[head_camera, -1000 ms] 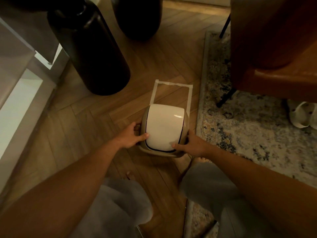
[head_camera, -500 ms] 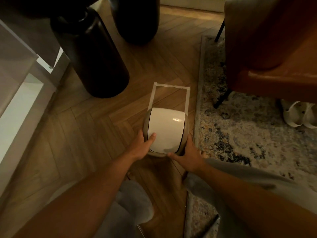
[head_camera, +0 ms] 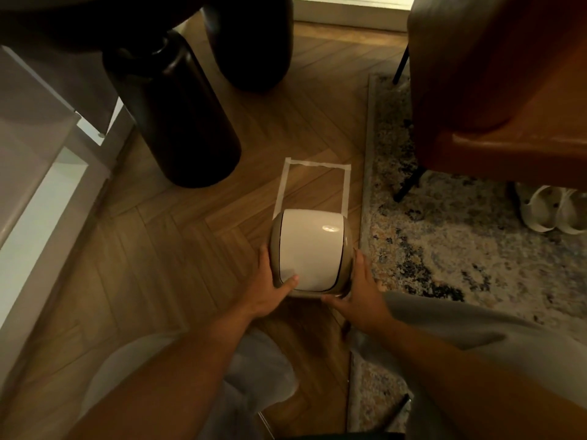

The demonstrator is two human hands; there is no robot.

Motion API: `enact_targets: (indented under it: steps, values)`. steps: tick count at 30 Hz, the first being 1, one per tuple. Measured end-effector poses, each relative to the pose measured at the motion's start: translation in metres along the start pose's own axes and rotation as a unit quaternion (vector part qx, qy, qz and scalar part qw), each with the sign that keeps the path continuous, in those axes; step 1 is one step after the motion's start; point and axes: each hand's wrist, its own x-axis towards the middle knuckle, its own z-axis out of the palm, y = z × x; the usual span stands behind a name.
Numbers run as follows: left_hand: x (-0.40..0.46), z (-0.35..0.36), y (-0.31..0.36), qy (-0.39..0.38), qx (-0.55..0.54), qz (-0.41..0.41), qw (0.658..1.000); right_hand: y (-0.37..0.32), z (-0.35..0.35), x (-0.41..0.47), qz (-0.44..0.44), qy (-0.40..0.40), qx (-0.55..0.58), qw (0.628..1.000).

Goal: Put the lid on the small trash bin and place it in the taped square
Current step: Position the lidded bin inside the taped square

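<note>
The small trash bin point(head_camera: 347, 246) is beige with a white swing lid point(head_camera: 309, 247) seated on top. It sits on the wood floor, covering the near part of the taped square point(head_camera: 317, 165), whose far side and both side strips show beyond it. My left hand point(head_camera: 270, 285) grips the bin's left side with the thumb on the lid. My right hand point(head_camera: 360, 292) grips its right near corner. The bin's body is mostly hidden under the lid.
Two tall dark cylindrical bins point(head_camera: 173, 112) stand at the back left of the square. A patterned rug point(head_camera: 460, 236) borders it on the right, with a brown chair point(head_camera: 495, 84) and pale sandals point(head_camera: 552, 211). A white cabinet point(head_camera: 38, 192) runs along the left.
Both hands have carried the lidded bin a little forward toward the far side of the taped square, and my view has shifted with it.
</note>
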Motion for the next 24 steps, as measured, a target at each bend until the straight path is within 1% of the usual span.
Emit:
enact_targets:
  steps: [3,5,7,9,11,13,15,19,24]
  values:
    - [-0.001,0.014,-0.002,0.065,0.007,0.035,0.997,-0.001,0.011,-0.006,0.004,0.063,-0.007,0.998]
    - [0.004,0.018,-0.005,0.104,-0.023,0.044,0.993,-0.004,0.019,-0.005,0.000,0.100,0.002,0.995]
    - [0.013,0.021,-0.009,0.130,-0.058,0.047,0.989,-0.003,0.025,0.000,-0.001,0.117,0.015,0.993]
    - [0.019,0.024,-0.013,0.139,-0.093,0.047,0.985,-0.001,0.028,0.008,-0.001,0.122,0.039,0.992]
    - [0.026,0.027,-0.016,0.145,-0.105,0.041,0.983,0.000,0.029,0.020,-0.014,0.131,0.087,0.987]
    - [0.034,0.033,-0.019,0.159,-0.102,0.038,0.981,-0.001,0.031,0.031,-0.039,0.152,0.160,0.975]
    - [0.043,0.038,-0.018,0.174,-0.105,0.040,0.978,-0.002,0.034,0.043,-0.044,0.178,0.217,0.959]
    - [0.064,0.042,-0.017,0.219,-0.118,0.044,0.968,0.001,0.039,0.063,-0.046,0.208,0.227,0.950]
    - [0.091,0.041,-0.013,0.238,-0.128,0.071,0.960,0.005,0.034,0.093,-0.064,0.222,0.213,0.949]
